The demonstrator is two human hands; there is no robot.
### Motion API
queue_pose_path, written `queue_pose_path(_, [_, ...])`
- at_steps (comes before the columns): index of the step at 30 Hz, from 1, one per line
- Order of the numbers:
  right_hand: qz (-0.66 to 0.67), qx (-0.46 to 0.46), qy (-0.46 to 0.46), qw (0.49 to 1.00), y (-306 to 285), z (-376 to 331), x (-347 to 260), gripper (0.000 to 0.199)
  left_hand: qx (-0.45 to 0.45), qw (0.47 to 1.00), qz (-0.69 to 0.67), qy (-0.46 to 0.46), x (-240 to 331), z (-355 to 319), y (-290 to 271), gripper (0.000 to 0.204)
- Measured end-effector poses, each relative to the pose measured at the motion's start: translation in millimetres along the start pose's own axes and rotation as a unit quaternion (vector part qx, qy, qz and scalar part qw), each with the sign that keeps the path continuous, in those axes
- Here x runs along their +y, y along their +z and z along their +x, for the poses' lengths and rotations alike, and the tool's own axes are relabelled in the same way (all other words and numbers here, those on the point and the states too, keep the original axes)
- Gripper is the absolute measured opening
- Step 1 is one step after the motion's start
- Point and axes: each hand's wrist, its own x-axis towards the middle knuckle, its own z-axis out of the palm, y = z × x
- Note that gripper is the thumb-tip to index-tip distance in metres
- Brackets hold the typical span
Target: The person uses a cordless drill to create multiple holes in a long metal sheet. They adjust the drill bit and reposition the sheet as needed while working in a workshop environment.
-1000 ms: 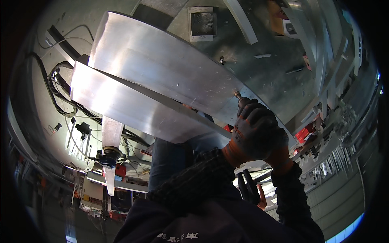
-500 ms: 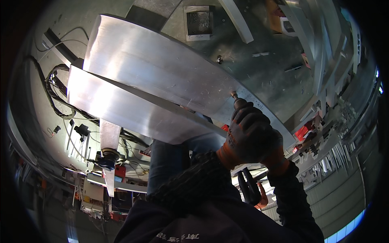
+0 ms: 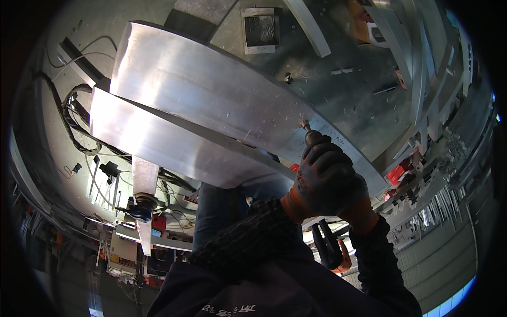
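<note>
Both my gloved hands are wrapped round a slim dark rotary tool, like a die grinder (image 3: pixel 313 138), with a short coppery tip. My left hand (image 3: pixel 323 171), in a grey glove with an orange cuff, closes round its front. Behind and partly hidden by it, my right hand (image 3: pixel 353 194) grips the rear of the tool. The tip meets the upper face of a wide, curved silver metal panel (image 3: pixel 195 79), near its right end. Small bright chips are scattered there. A second bent metal strip (image 3: pixel 174 145) lies along the panel's near side, above my knees.
An angle grinder (image 3: pixel 142 207) rests on a metal bar at left, among dark cables (image 3: pixel 68 119). An open box of thin metal pieces (image 3: pixel 262 30) sits on the floor ahead. Long metal profiles (image 3: pixel 417 68) are stacked at right. A black and orange object (image 3: pixel 328 247) is below my hands.
Both hands keep their grip, and the tool tip stays at nearly the same spot on the panel. More bright chips show around it. The whole view has shifted very slightly.
</note>
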Motion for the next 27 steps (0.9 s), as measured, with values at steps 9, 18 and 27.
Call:
queue_pose_path(9, [-0.047,0.018,-0.007,0.999,-14.0,10.1,-2.8,0.046,0.020,0.999,-0.012,0.028,2.2,19.4,-6.8,0.035])
queue_pose_path(18, [-0.039,0.022,-0.027,0.999,-26.5,16.1,7.7,0.048,0.037,0.997,0.067,0.026,-1.1,14.9,4.7,0.025])
queue_pose_path(27, [0.079,0.028,0.036,0.996,7.4,5.5,8.2,0.053,0.038,0.992,-0.074,-0.093,-27.3,-40.0,26.2,0.027])
